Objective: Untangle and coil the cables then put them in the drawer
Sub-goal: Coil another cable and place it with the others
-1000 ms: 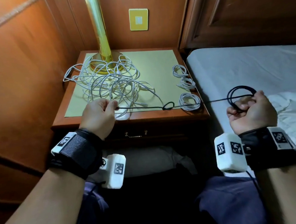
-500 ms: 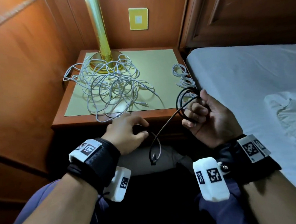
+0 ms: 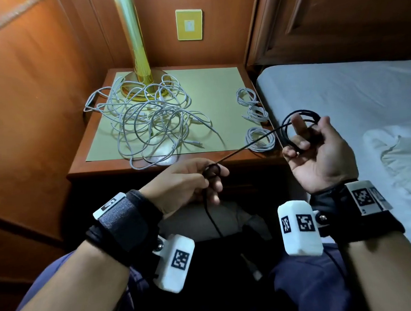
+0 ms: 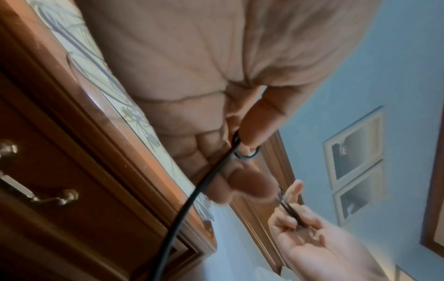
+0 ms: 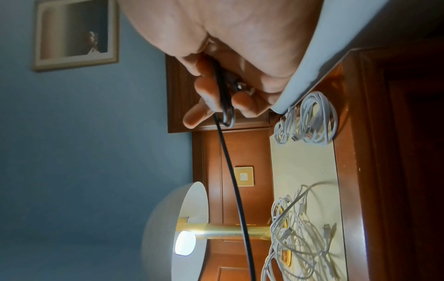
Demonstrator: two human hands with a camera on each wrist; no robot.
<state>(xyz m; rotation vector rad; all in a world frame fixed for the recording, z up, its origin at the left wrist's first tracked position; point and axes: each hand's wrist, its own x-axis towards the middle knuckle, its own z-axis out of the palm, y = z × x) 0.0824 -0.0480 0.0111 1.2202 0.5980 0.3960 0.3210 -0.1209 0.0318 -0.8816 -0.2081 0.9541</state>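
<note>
A black cable (image 3: pixel 249 146) runs taut between my two hands in front of the nightstand (image 3: pixel 109 166). My right hand (image 3: pixel 317 153) holds its coiled loops (image 3: pixel 298 116), palm up, near the bed edge. My left hand (image 3: pixel 191 182) pinches the cable where a small loop wraps a finger; the rest hangs down to my lap. The left wrist view shows this cable (image 4: pixel 204 186) passing under my fingers (image 4: pixel 252 133). A large tangle of white cables (image 3: pixel 149 125) lies on the nightstand's green mat. The closed drawer (image 4: pixel 72 171) has a brass handle (image 4: pixel 36 192).
Three coiled white cables (image 3: pixel 258 128) lie along the nightstand's right edge. A brass lamp (image 3: pixel 137 63) stands at the back of the mat. The bed (image 3: pixel 353 103) lies to the right, with a crumpled white sheet (image 3: pixel 402 157). Wood panelling closes the left side.
My right hand swung from over the bed in to the nightstand, then back a little right, gathering black loops. My left hand dropped from the tabletop to below its front edge.
</note>
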